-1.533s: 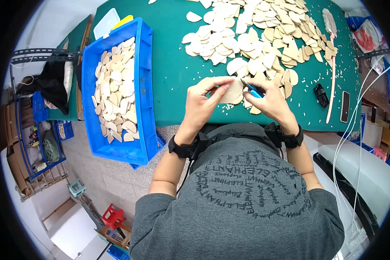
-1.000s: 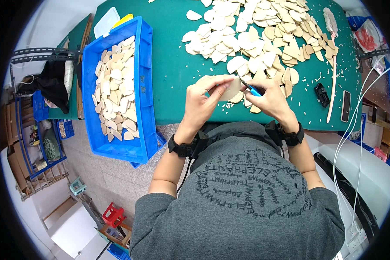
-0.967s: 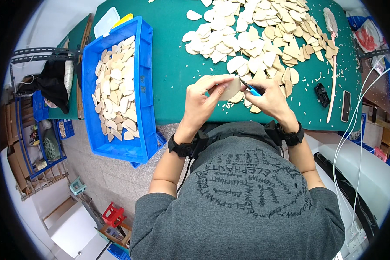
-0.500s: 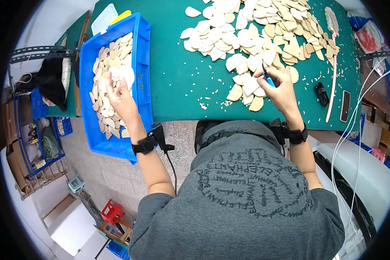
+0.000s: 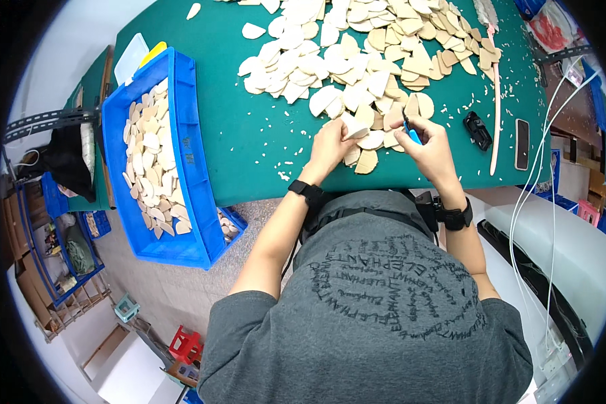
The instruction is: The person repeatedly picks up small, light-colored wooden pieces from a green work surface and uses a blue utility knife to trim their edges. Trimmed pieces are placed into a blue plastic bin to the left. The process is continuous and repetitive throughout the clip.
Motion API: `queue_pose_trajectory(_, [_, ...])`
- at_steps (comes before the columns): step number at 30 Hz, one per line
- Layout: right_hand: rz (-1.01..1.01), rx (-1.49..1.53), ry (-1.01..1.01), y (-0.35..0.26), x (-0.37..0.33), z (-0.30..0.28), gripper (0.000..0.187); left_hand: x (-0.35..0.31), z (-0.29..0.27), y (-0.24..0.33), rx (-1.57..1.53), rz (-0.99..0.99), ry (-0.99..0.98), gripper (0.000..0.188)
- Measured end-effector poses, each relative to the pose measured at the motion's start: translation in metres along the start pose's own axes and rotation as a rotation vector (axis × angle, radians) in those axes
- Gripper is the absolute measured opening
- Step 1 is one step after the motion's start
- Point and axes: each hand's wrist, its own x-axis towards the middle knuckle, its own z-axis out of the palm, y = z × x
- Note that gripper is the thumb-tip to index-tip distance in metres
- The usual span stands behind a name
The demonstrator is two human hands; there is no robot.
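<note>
We look down at a big green counter (image 5: 239, 148) in a busy room, with a speckled gray floor (image 5: 182, 283) below it. Starting at the left, we see a black cloth (image 5: 67, 155) hanging near a metal rack, and lower down a little red stool (image 5: 184, 345). Next comes a long blue bin (image 5: 184, 114) with lots of flat, tan, rounded pieces (image 5: 151, 161) inside. A yellow thing (image 5: 153, 54) sticks up behind its far end. Then we get to the left hand (image 5: 328, 148), whose thumb and fingers pinch a white piece (image 5: 355, 126) at the near edge of a big, messy pile (image 5: 377, 67) of pale pieces. We cannot tell if that piece is lifted off the others. Just beside it, the right hand (image 5: 429, 145) is curled around a small blue and black tool (image 5: 414, 136), with its dark tip pointing up and away from us. Further right, a black object (image 5: 477, 130), a long pink stick (image 5: 495, 108) and a phone (image 5: 522, 145) lie on the counter. White cords (image 5: 539, 155) hang past the right edge.
</note>
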Motion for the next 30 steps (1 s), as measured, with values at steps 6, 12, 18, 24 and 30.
queue_pose_trajectory(6, [0.006,-0.015,-0.102,0.009,0.002,-0.004,0.020,-0.033,-0.047,0.065,-1.196,-0.144,-0.045,0.040])
queue_pose_trajectory(12, [-0.130,-0.088,-0.126,-0.008,0.006,0.006,0.026,-0.056,-0.066,0.104,-1.329,0.011,0.118,0.053])
queue_pose_trajectory(18, [-0.222,-0.108,-0.079,-0.019,0.011,0.018,0.029,-0.067,-0.077,0.111,-1.314,0.021,0.158,0.042])
queue_pose_trajectory(24, [-0.261,-0.056,-0.021,-0.031,0.012,0.033,0.030,-0.067,-0.083,0.105,-1.296,0.055,0.197,0.038])
queue_pose_trajectory(30, [-0.310,-0.120,0.042,-0.037,0.014,0.050,0.029,-0.066,-0.087,0.098,-1.321,0.104,0.261,0.033])
